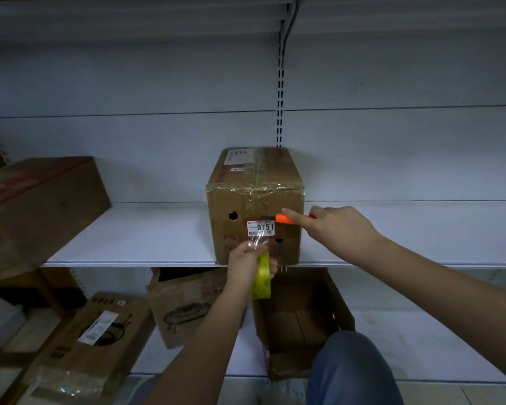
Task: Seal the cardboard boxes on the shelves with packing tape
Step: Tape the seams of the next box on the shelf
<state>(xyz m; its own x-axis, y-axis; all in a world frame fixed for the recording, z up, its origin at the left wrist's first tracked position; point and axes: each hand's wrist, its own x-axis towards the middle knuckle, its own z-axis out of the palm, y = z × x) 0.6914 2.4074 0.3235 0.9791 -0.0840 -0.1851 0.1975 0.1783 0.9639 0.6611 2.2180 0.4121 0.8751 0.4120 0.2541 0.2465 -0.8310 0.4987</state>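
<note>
A taped cardboard box point(254, 204) stands at the front edge of the white shelf point(135, 238). The left hand point(247, 263) grips a yellow-green tape roll point(262, 277) just before the box's front, clear tape stretched up to its label point(260, 228). The right hand point(333, 228) holds an orange cutter point(288, 219) against the box front, forefinger along it.

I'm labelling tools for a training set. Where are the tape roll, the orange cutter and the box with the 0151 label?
tape roll point(262, 277), head view, on its yellow-green outer band.
orange cutter point(287, 219), head view, on its orange body.
box point(231, 206), head view, on its front face.
</note>
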